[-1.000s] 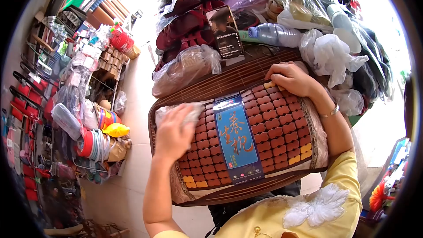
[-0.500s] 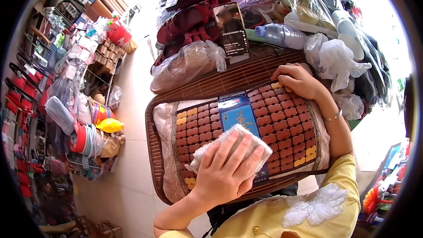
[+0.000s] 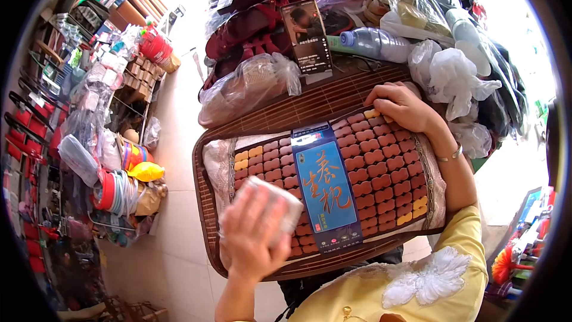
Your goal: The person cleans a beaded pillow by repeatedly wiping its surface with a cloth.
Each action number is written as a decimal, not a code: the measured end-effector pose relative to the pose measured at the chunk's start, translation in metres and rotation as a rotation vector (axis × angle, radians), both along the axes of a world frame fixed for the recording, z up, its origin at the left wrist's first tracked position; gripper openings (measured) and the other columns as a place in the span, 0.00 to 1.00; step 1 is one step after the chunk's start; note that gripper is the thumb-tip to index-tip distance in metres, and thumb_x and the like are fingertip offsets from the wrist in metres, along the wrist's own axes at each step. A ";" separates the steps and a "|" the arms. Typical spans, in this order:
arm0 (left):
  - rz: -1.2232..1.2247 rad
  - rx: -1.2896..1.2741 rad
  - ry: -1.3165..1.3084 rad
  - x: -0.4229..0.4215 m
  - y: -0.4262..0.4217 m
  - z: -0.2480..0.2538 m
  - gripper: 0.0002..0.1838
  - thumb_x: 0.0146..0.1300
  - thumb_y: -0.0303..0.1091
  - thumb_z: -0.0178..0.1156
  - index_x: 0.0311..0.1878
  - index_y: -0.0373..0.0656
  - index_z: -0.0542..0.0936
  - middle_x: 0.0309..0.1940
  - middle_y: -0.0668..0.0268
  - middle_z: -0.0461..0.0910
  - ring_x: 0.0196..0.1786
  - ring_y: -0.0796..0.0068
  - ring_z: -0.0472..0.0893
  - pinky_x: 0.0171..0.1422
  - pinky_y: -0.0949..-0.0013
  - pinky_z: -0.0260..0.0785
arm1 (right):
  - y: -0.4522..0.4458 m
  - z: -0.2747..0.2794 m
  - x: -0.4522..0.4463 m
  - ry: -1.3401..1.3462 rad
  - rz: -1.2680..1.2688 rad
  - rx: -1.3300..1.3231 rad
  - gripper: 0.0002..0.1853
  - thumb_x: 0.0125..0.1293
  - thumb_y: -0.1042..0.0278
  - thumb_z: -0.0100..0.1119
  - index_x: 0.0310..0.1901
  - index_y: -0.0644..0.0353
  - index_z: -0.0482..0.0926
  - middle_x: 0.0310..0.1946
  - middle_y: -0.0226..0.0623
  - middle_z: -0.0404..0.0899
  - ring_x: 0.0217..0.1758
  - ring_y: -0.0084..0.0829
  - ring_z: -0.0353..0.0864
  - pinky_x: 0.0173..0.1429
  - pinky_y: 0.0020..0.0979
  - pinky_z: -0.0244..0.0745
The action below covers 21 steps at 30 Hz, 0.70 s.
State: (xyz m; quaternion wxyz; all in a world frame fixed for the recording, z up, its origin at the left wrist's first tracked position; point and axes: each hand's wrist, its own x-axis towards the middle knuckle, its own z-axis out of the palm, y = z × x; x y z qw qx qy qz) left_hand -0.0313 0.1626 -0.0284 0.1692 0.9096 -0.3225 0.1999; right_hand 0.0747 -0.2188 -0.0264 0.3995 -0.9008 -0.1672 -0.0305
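Observation:
A pillow covered in reddish-brown tiles (image 3: pixel 381 173) lies on a brown woven mat (image 3: pixel 205 203). Around its middle runs a blue paper band (image 3: pixel 326 185) with orange characters. My left hand (image 3: pixel 253 232), slightly blurred, presses a folded whitish cloth (image 3: pixel 286 206) over the lower left part of the pillow. At the pillow's upper right edge rests my right hand (image 3: pixel 400 106), fingers curled over the rim, a bracelet on its wrist.
Behind the mat stand a lit phone (image 3: pixel 307 36), a plastic bottle (image 3: pixel 375 45), dark red sandals (image 3: pixel 244 30) and bagged shoes (image 3: pixel 244 89). White plastic bags (image 3: pixel 456 77) lie at the right. Shelves of goods line the left, with a yellow item (image 3: pixel 146 172).
My left hand with the cloth went from the upper left to the lower middle, then back left, uncovering the blue band. My right hand keeps its place on the edge.

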 end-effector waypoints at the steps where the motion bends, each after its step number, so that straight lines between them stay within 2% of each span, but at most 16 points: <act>1: -0.042 0.036 -0.039 -0.013 -0.006 -0.005 0.25 0.66 0.49 0.51 0.63 0.58 0.80 0.67 0.61 0.73 0.72 0.56 0.69 0.73 0.50 0.53 | 0.001 0.002 0.000 0.030 -0.008 0.009 0.15 0.70 0.63 0.50 0.43 0.67 0.81 0.36 0.44 0.83 0.38 0.36 0.83 0.44 0.34 0.76; 4: -0.138 0.113 -0.118 -0.047 -0.012 -0.023 0.24 0.72 0.56 0.42 0.64 0.65 0.79 0.68 0.65 0.73 0.72 0.61 0.69 0.74 0.50 0.50 | 0.004 0.007 -0.003 0.105 -0.038 0.027 0.16 0.70 0.63 0.50 0.44 0.67 0.81 0.36 0.44 0.83 0.38 0.36 0.83 0.44 0.34 0.76; 6: -0.152 0.116 -0.133 -0.047 -0.003 -0.027 0.24 0.74 0.55 0.41 0.65 0.64 0.79 0.68 0.65 0.73 0.71 0.60 0.69 0.74 0.50 0.50 | 0.002 0.004 0.000 0.047 -0.013 0.008 0.16 0.70 0.63 0.50 0.44 0.67 0.81 0.36 0.44 0.83 0.38 0.36 0.83 0.44 0.34 0.76; 8: -0.054 0.103 -0.125 -0.038 0.017 -0.028 0.25 0.73 0.55 0.42 0.65 0.63 0.78 0.69 0.64 0.72 0.71 0.57 0.69 0.73 0.50 0.53 | 0.000 0.002 0.000 -0.013 0.013 -0.008 0.16 0.70 0.63 0.50 0.44 0.67 0.81 0.36 0.44 0.83 0.38 0.36 0.83 0.44 0.34 0.76; 10: 0.009 -0.066 -0.061 -0.016 0.033 -0.024 0.25 0.71 0.49 0.49 0.66 0.52 0.78 0.69 0.57 0.71 0.72 0.50 0.68 0.70 0.47 0.59 | 0.001 0.001 -0.001 -0.009 0.006 0.003 0.15 0.70 0.63 0.50 0.43 0.67 0.81 0.36 0.44 0.83 0.37 0.36 0.83 0.44 0.34 0.76; 12: 0.074 -0.211 0.004 0.003 0.044 -0.027 0.25 0.70 0.47 0.51 0.66 0.48 0.77 0.70 0.54 0.70 0.72 0.48 0.68 0.71 0.48 0.58 | 0.002 0.003 -0.001 0.015 -0.003 0.006 0.15 0.70 0.63 0.50 0.43 0.67 0.81 0.36 0.44 0.83 0.37 0.37 0.83 0.44 0.34 0.76; 14: 0.091 -0.188 -0.009 0.004 0.038 -0.024 0.25 0.70 0.46 0.51 0.66 0.47 0.77 0.70 0.54 0.70 0.72 0.48 0.68 0.71 0.48 0.58 | 0.001 0.001 -0.001 0.041 -0.019 0.005 0.15 0.70 0.63 0.50 0.43 0.67 0.81 0.37 0.44 0.83 0.37 0.37 0.83 0.44 0.34 0.76; 15: 0.111 -0.169 -0.015 0.002 0.033 -0.022 0.25 0.70 0.46 0.51 0.66 0.47 0.77 0.70 0.54 0.70 0.72 0.47 0.67 0.71 0.48 0.58 | 0.000 -0.004 0.000 -0.026 -0.005 0.010 0.15 0.70 0.64 0.50 0.42 0.68 0.81 0.34 0.42 0.81 0.35 0.34 0.81 0.42 0.33 0.75; 16: 0.106 -0.128 -0.030 -0.004 0.027 -0.020 0.25 0.71 0.48 0.49 0.66 0.50 0.78 0.69 0.56 0.71 0.72 0.48 0.68 0.71 0.49 0.57 | 0.000 -0.006 0.001 -0.092 0.011 0.014 0.15 0.69 0.65 0.49 0.41 0.69 0.81 0.31 0.40 0.79 0.33 0.30 0.79 0.39 0.31 0.74; 18: 0.008 -0.026 -0.065 -0.026 0.014 -0.023 0.25 0.73 0.52 0.45 0.65 0.56 0.79 0.69 0.59 0.72 0.72 0.53 0.68 0.72 0.51 0.55 | 0.000 -0.003 0.000 -0.063 0.006 0.026 0.15 0.69 0.65 0.50 0.41 0.69 0.81 0.31 0.40 0.79 0.33 0.30 0.79 0.39 0.31 0.73; 21: -0.176 0.186 -0.166 -0.072 -0.007 -0.041 0.25 0.74 0.55 0.42 0.65 0.63 0.80 0.69 0.70 0.73 0.74 0.64 0.66 0.76 0.50 0.47 | 0.003 -0.001 -0.001 -0.019 0.007 0.031 0.15 0.69 0.65 0.50 0.41 0.69 0.81 0.31 0.40 0.79 0.32 0.29 0.79 0.38 0.30 0.73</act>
